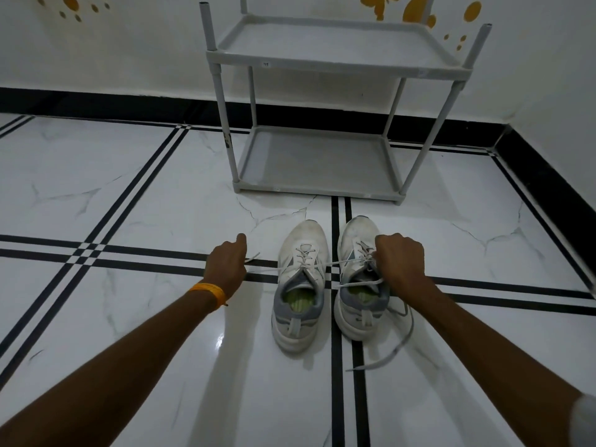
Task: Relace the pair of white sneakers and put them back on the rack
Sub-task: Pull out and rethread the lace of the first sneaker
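Two white sneakers stand side by side on the floor, toes toward the rack. The left sneaker [301, 285] has its lace threaded. My right hand [400, 258] rests on the right sneaker [359, 279], fingers closed at its eyelets on the lace. From there a white lace [290, 267] runs taut leftward across the left sneaker into my left hand [227, 261], which is closed on its end. The lace's other end [392, 350] trails loose on the floor at the right. The grey two-shelf rack [322, 185] stands just beyond the shoes, both shelves bare.
The floor is glossy white marble tile with black stripe lines [335, 366]. A white wall with a black skirting [129, 106] and yellow decals runs behind the rack, and a second wall closes in at the right. An orange band [209, 290] circles my left wrist.
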The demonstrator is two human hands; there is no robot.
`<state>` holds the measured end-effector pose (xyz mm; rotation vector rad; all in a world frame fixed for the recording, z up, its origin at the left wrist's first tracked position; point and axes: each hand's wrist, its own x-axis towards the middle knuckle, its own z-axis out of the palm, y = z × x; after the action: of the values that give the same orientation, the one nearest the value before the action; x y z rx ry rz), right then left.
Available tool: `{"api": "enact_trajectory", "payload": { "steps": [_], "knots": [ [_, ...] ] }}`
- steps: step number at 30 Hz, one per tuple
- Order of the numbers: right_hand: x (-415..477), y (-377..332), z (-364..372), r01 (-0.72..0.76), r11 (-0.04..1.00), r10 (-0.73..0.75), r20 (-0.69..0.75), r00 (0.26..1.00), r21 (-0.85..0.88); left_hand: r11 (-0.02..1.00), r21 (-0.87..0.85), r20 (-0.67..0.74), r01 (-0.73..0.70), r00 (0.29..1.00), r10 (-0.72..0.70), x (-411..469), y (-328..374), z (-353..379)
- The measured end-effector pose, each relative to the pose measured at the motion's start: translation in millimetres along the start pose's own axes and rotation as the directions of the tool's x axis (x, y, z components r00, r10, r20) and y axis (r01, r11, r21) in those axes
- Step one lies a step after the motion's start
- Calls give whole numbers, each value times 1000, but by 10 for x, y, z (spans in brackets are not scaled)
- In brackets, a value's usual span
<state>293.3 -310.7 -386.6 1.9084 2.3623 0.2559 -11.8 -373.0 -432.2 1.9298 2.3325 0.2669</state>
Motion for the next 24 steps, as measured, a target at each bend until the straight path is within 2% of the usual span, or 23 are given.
{"api": "enact_trajectory", "payload": {
  "steps": [4,6,8,10,12,14,16,19,22,24],
  "knots": [
    [44,-59,-28,6,1000,-6,13,1000,-2,1000,19,33,6,999,-7,-16,47,51],
    [55,-106,-61,12,1000,-12,-18,1000,7,1000,16,-5,2,1000,-2,-5,115,14],
    [44,-220,-151,103,993,-95,-135,986,55,991,-74,-56,-107,993,103,19,250,-21],
    [8,-426,-233,254,952,-218,-206,954,170,937,-258,-19,-235,971,238,-8,433,-64],
    [-68,-627,-252,292,855,-282,-88,955,429,886,-358,35,-293,944,327,-71,559,-66],
    [-146,-719,-202,217,804,-306,73,949,554,868,-407,32,-285,945,326,-105,573,-64],
    [-195,-707,-128,215,820,-311,98,945,530,864,-432,39,-257,952,303,-110,541,-72],
    [-216,-684,-86,243,832,-315,63,947,499,866,-419,57,-272,944,324,-122,520,-83],
    [-229,-680,-121,372,879,-397,26,918,298,894,-256,128,-367,904,407,-108,500,-123],
    [-236,-601,-132,401,888,-414,11,910,224,898,-141,152,-418,887,437,-69,482,-179]
  ]
}}
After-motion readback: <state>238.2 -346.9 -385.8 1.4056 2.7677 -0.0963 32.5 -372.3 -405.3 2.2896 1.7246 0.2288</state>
